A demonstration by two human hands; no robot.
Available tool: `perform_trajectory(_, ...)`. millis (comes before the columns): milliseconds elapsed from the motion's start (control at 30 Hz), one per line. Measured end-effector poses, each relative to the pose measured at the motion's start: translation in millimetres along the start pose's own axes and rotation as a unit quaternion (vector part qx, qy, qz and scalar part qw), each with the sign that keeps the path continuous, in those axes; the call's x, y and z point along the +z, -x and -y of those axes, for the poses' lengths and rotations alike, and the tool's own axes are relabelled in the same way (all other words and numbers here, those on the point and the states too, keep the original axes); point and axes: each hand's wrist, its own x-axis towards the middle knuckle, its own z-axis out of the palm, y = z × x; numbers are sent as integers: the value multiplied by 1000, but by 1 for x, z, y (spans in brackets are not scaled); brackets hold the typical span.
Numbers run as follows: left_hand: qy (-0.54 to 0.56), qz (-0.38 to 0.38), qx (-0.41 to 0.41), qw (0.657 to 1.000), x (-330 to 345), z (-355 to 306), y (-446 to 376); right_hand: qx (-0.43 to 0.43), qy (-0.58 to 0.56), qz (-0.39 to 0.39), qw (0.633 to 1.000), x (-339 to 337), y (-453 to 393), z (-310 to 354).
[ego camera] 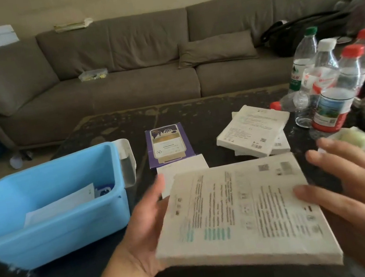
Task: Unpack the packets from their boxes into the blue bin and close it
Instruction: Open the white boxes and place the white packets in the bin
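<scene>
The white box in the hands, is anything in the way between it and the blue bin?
Nothing visible blocks it. The white box is held by both hands just right of the blue bin, which is open on top, with only flat packets lying inside.

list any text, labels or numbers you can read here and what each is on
None can be read.
White box held in both hands: dense print, motion-blurred.
White boxes on the table: small print and barcodes, too small.
Purple box: label too small.
Bottles: labels blurred.
Packets in the blue bin: nothing legible.
</scene>
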Motion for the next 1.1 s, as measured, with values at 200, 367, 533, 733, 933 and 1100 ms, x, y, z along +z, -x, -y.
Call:
perform_trajectory(200, -97, -97, 46, 989, 8, 1, 5, 45, 0, 9, 999, 10, 5, -13)
perform_trajectory(367, -142, -103, 87, 981, 24, -11, 9, 64, -55, 48, 995, 18, 11, -12)
perform_trajectory(533, -156, -138, 105, 972, 20, -17, 10, 2, -21, 93, 995, 17, 10, -12)
perform_trajectory(733, -168, -140, 118, 969, 18, -21, 17, -1, -28, 90, 996, 21, 13, -12)
perform_trajectory(933, 0, -17, 157, 987, 18, -10, 15, -99, 67, 68, 991, 17, 1, 9)
perform_trajectory(1100, 20, 66, 37, 997, 25, 35, 6, -123, 51, 85, 987, 38, 6, 47)
